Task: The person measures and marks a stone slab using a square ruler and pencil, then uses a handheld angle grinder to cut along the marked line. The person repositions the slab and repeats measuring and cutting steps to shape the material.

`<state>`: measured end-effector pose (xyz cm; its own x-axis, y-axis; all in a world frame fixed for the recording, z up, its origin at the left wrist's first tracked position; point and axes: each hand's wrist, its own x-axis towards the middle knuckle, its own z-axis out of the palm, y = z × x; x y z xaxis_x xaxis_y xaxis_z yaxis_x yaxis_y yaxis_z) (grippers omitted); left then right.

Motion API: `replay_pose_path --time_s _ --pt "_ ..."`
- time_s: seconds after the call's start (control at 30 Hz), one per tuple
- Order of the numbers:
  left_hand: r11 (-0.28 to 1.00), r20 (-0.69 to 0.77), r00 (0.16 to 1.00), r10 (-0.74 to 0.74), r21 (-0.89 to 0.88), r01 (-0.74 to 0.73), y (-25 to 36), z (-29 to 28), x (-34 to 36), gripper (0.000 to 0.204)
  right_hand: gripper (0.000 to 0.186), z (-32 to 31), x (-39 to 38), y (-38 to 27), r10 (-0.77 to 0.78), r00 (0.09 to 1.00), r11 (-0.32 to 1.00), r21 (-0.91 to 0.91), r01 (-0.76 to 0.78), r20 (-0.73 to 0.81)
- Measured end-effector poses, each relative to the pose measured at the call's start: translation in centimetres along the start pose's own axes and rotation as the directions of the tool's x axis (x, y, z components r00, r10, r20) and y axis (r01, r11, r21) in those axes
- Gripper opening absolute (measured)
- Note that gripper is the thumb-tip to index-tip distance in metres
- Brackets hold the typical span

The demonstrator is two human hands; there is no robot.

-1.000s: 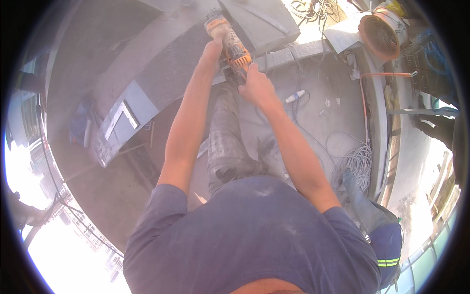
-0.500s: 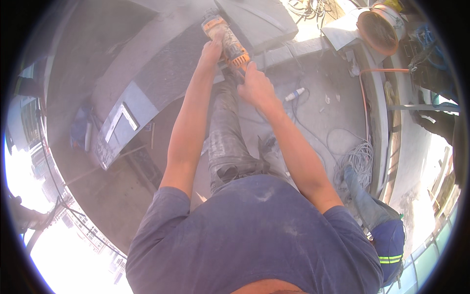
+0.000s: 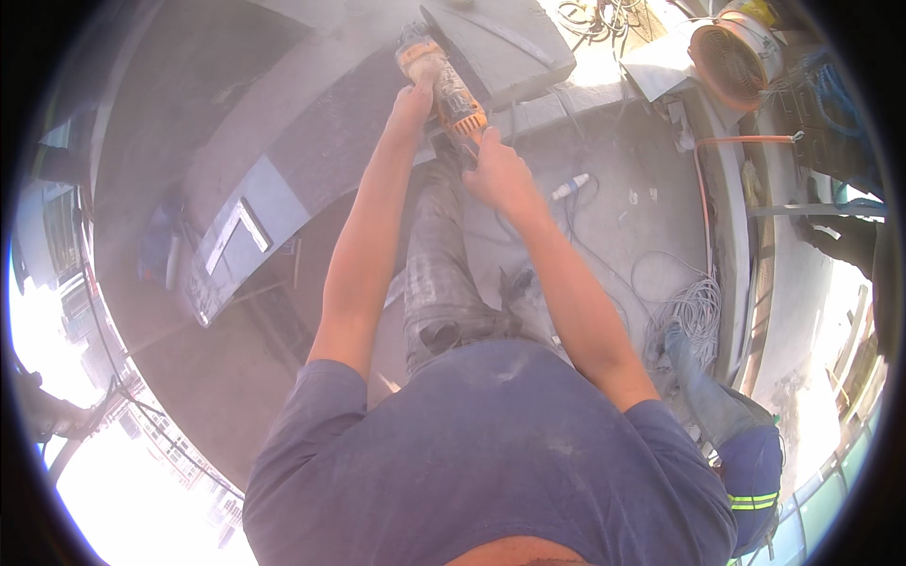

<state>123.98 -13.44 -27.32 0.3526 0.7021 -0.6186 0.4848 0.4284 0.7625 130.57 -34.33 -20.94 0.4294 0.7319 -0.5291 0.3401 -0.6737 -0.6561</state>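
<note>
Both my hands hold a dusty orange-and-grey angle grinder [image 3: 460, 106] out in front of me at the top of the view. My left hand [image 3: 422, 87] is wrapped round its front part, close to the head. The rear handle is gripped by my right hand [image 3: 497, 172]. The grinder's head lies at the edge of a grey slab [image 3: 514, 47]. Dust blurs the head, and I cannot make out its disc clearly. One of my legs [image 3: 439, 241], in dusty trousers, reaches forward below the tool.
A metal square [image 3: 247, 226] lies on a pale board [image 3: 278, 189] to the left. On the floor at right are a white-and-blue plug connector [image 3: 570, 186] and coiled grey cable [image 3: 696, 316]. A co-worker [image 3: 750, 462] is at lower right. A round orange-rimmed drum [image 3: 727, 64] stands far right.
The grinder and both hands have shifted slightly right, with the rear end a little nearer to me. My grip is unchanged.
</note>
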Motion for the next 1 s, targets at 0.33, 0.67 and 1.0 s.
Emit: replay_pose_path --time_s 0.33,0.67,1.0 --pt "0.999 0.011 0.999 0.032 0.011 -0.032 -1.2 0.9 -2.6 0.102 0.052 -0.4 -2.8 1.1 -0.015 1.0 1.0 0.004 0.015 -0.007" --pt "0.997 -0.024 1.0 -0.003 -0.078 0.001 1.8 0.5 -0.2 0.085 0.051 0.1 2.0 -0.5 -0.02 1.0 1.0 0.01 0.02 -0.024" --pt "0.999 0.033 0.999 -0.042 0.006 0.042 1.1 -0.4 -1.3 0.086 0.054 -0.7 -0.7 -0.5 0.034 0.999 0.999 0.0 -0.034 0.037"
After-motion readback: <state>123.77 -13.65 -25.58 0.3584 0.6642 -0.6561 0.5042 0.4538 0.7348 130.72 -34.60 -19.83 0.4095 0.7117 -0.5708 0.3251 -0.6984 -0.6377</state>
